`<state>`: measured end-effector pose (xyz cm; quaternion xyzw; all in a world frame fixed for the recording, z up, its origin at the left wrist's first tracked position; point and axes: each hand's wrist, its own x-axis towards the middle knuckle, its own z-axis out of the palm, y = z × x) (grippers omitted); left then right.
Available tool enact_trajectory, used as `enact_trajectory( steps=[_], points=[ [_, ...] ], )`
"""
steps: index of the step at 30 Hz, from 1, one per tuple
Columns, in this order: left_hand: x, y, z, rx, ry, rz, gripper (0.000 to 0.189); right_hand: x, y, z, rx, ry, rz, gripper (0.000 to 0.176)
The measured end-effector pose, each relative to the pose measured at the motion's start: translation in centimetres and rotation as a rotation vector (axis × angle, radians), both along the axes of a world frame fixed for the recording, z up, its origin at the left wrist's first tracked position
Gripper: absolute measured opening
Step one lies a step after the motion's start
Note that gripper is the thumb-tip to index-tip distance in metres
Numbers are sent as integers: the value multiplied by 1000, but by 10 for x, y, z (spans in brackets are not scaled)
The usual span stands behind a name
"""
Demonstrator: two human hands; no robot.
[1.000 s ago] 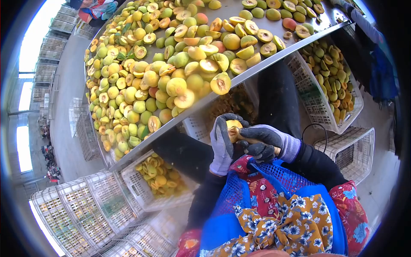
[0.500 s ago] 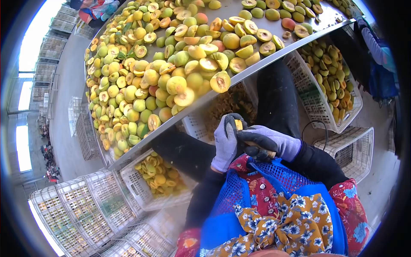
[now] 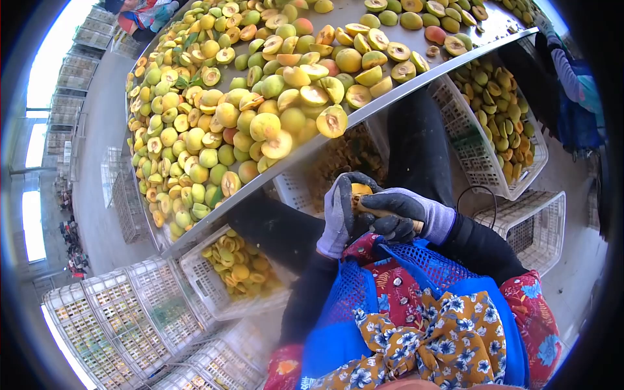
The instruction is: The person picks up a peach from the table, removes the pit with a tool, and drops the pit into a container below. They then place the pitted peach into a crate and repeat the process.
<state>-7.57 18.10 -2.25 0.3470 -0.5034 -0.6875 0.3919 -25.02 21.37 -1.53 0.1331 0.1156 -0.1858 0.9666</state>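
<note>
A: I'm standing close. What are you noting on the hands?

B: Left hand (image 3: 338,211), gloved, is curling around a yellow fruit piece (image 3: 361,189). Right hand (image 3: 413,208), gloved too, is closing on a pale brown handle (image 3: 417,226) (its working end is hiding, can't tell the shape), with its fingers pressing near the fruit.

A: Where's that fruit piece sitting?

B: Between the hands, over the lap, off the table. The metal table (image 3: 442,67) is running from ten to one o'clock, bearing whole and halved fruit (image 3: 195,140).

A: Crates?

B: One white crate (image 3: 207,286) of fruit pieces is resting at eight o'clock; another, the grey-white crate (image 3: 465,140), is holding more at two. An upturned or tilted crate (image 3: 543,237), can't tell which, is lying at three.

A: Anyone else?

B: A co-worker (image 3: 575,84) is reaching toward the table's edge, farther out at two.
</note>
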Motion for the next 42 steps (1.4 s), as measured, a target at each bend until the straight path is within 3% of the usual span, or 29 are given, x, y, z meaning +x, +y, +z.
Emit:
enact_trajectory(
  steps=[2, 5, 7, 10, 12, 15, 16, 18, 20, 21, 22, 23, 25, 28, 32, 35, 39, 42],
  points=[
    [3, -1, -5, -18, 2, -29, 35, 0, 0, 0, 20, -36, 1, 32],
    [0, 0, 2, -228, -189, 54, 38, 4, -1, 16, -197, 309, 11, 35],
    [-8, 5, 1, -139, -118, 184, 40, 15, 0, 26, -607, 654, -27, 38],
    [-18, 9, -14, 325, 344, 335, 42, 22, 4, 11, -695, 766, -14, 40],
    [-21, 12, -10, 365, 356, 435, 41, 24, 3, 18, -783, 863, 34, 40],
    [-12, 8, -11, 339, 345, 568, 41, 40, 8, 11, -1358, 1427, -158, 39],
    [-4, 7, -12, 295, 269, 605, 41, 39, 10, 18, -1255, 1392, -107, 36],
    [25, 2, -1, -9, -295, 699, 42, 36, 8, 27, -1273, 1338, -167, 34],
    [69, 3, 6, 12, -290, 929, 39, 37, 11, 7, -1258, 1343, -267, 32],
    [94, 4, 8, 39, -212, 1069, 36, 31, 5, 14, -927, 1061, -178, 29],
    [128, 10, 13, -96, -585, 1073, 32, 26, -2, 21, -555, 863, -95, 27],
    [157, 17, 16, -300, -1162, 1097, 35, 23, -9, 28, -482, 856, -58, 25],
    [191, 13, 31, -424, -1785, 1120, 40, 19, -15, 16, -375, 680, -124, 27],
    [201, -27, 61, -371, -1597, 960, 42, 20, -27, 5, -232, 524, -84, 30],
    [183, -109, 52, -231, -2012, 478, 47, 18, -34, 6, -303, 623, 12, 31],
    [221, -134, 6, -196, -1710, 333, 54, 14, -35, 14, -351, 687, -22, 38],
    [221, -124, 11, -225, -1111, 507, 50, 16, -35, 19, -462, 819, -17, 37],
    [194, -110, 11, -386, -943, 678, 48, 26, -40, 31, -597, 885, 60, 34]
  ],
)
